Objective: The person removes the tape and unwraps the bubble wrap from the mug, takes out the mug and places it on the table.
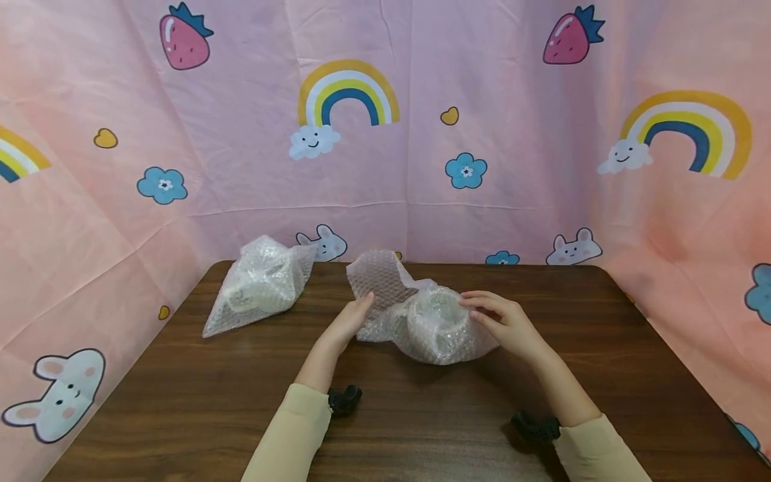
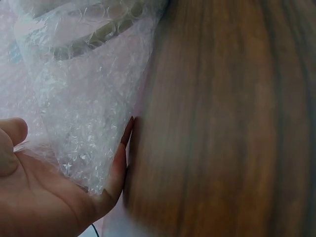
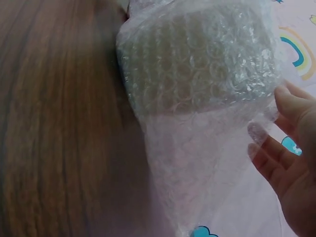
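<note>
Bubble-wrapped bundle [image 1: 442,335] is lying between an uncurled left hand [image 1: 348,323] touching its flap [image 1: 379,276] and a loosely spread right hand [image 1: 508,323], seemingly undergoing wrapping and probably needing that flap folded over.

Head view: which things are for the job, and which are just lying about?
Seems part of the job:
left hand
right hand
the bubble-wrapped bundle between them

Seems just there:
the other wrapped bundle, untouched, though it might belong too
the patterned cloth

No words, labels, brands or numbers can be read in any of the three views. The pale pink printed fabric backdrop [image 1: 512,154] shows yellow hearts [image 1: 449,116] and blue five-petalled flowers [image 1: 466,171] without lettering
</note>
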Available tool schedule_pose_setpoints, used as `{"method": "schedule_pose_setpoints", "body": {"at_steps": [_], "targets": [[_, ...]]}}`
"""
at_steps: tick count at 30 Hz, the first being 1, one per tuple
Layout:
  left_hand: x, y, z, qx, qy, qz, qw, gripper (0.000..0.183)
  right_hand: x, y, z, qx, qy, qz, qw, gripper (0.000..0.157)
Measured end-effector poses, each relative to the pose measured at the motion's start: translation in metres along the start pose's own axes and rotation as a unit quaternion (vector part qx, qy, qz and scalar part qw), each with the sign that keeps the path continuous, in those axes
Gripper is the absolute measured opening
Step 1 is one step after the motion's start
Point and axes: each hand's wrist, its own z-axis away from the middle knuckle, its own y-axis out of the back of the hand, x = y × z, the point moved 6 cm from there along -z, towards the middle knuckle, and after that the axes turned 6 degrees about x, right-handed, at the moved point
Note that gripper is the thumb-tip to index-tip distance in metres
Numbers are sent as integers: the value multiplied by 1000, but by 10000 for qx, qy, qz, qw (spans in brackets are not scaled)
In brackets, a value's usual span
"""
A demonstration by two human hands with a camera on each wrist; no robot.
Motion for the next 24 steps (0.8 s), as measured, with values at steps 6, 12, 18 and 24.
{"method": "schedule_pose_setpoints", "body": {"at_steps": [6, 12, 18, 24], "targets": [[1, -1, -1, 52, -56, -121, 9999, 63, -1, 2, -1, 215, 96, 78, 9997, 24], [6, -4, -4, -29, -186, -336, 9993, 58, 20, 5, -6, 491, -102, 271, 9984, 19], [8, -5, -9, -136, -208, -401, 9989, 51, 23, 15, -11, 778, -299, 682, 9942, 16], [10, -2, -13, -45, -323, -563, 9979, 46, 30, 26, -17, 1123, -535, 923, 9879, 16]]}}
